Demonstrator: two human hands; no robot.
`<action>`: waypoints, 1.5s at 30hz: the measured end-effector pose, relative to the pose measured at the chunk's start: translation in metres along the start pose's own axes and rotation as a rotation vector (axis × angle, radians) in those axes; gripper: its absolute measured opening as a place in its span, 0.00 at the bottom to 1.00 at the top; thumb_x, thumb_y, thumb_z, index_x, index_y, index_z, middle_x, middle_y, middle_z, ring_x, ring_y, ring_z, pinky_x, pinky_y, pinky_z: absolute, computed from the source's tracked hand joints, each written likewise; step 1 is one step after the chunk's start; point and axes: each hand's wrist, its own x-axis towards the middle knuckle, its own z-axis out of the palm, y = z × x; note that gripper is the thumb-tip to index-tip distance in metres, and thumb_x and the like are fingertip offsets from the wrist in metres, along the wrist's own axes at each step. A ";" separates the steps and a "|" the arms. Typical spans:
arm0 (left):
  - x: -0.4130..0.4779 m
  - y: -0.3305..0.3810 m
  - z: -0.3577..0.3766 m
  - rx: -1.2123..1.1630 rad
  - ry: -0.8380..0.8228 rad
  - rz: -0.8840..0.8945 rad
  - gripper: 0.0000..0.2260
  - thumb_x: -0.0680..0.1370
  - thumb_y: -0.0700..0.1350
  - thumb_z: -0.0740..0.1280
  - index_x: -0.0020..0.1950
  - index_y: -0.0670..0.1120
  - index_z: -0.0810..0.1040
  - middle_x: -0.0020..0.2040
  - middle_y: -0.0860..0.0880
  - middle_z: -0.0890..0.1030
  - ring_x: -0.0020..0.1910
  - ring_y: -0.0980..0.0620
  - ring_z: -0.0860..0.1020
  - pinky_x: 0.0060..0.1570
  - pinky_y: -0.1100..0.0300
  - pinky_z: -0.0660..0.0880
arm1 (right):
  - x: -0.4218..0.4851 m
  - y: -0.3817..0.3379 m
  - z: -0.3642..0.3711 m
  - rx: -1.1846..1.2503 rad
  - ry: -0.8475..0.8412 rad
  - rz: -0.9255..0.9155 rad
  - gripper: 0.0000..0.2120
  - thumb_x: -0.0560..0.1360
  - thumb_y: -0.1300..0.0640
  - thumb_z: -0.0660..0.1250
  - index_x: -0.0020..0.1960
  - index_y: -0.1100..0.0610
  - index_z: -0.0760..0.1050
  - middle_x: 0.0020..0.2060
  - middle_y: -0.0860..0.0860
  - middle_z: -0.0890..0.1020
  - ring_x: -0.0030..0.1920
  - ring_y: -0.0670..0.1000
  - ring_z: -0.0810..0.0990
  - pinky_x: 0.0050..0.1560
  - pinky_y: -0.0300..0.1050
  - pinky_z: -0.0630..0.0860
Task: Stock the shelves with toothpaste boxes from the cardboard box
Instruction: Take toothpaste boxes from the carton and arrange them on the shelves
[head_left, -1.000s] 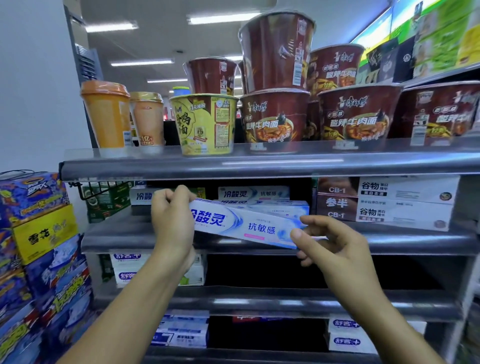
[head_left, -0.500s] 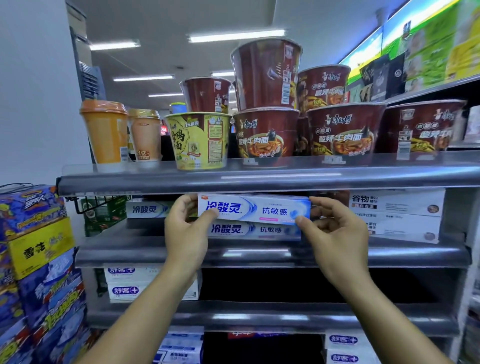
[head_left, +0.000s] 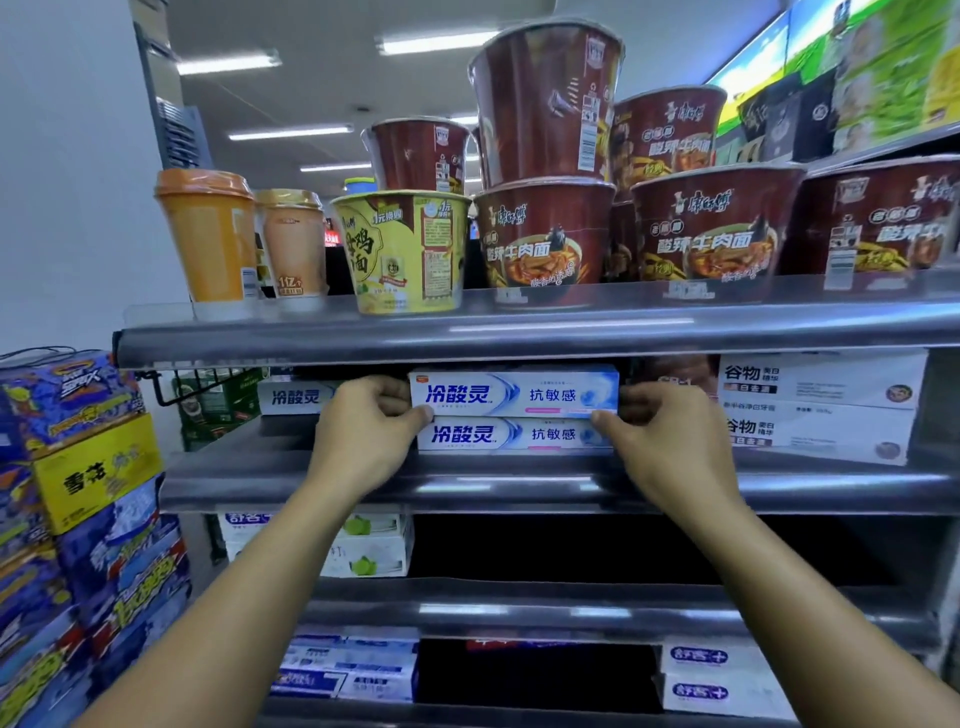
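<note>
My left hand pinches the left end, and my right hand the right end, of the long white-and-blue cardboard toothpaste box. Long axis runs 9 to 3 o'clock, level. It sits on an identical box on the grey metal shelf. It lies at 12 o'clock from both hands, equally near. Likely next: push back toward 12, release.

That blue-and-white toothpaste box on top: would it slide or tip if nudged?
Probably slides: the glossy blue-and-white cardboard toothpaste box lies flat on an identical box. Unlikely to tip or roll, being long and flat-sided.
</note>
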 end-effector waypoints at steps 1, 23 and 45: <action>0.002 0.001 0.000 0.000 -0.001 -0.010 0.11 0.72 0.52 0.79 0.50 0.51 0.83 0.41 0.56 0.85 0.42 0.56 0.84 0.44 0.57 0.78 | 0.004 -0.002 0.000 -0.008 -0.016 0.027 0.08 0.70 0.49 0.78 0.46 0.52 0.86 0.38 0.42 0.86 0.44 0.53 0.86 0.47 0.53 0.82; -0.056 -0.017 -0.022 0.010 0.263 0.430 0.08 0.78 0.48 0.70 0.56 0.49 0.83 0.49 0.59 0.80 0.54 0.52 0.78 0.56 0.59 0.74 | -0.054 -0.023 0.011 -0.107 0.367 -0.273 0.08 0.78 0.55 0.70 0.52 0.59 0.83 0.44 0.54 0.85 0.44 0.56 0.82 0.48 0.46 0.74; -0.607 -0.548 0.158 0.416 -0.922 -0.969 0.04 0.76 0.50 0.67 0.49 0.53 0.75 0.51 0.50 0.83 0.52 0.44 0.81 0.43 0.58 0.69 | -0.687 0.325 0.267 -0.243 -1.211 1.229 0.08 0.78 0.58 0.67 0.40 0.56 0.78 0.38 0.56 0.82 0.47 0.61 0.84 0.46 0.47 0.79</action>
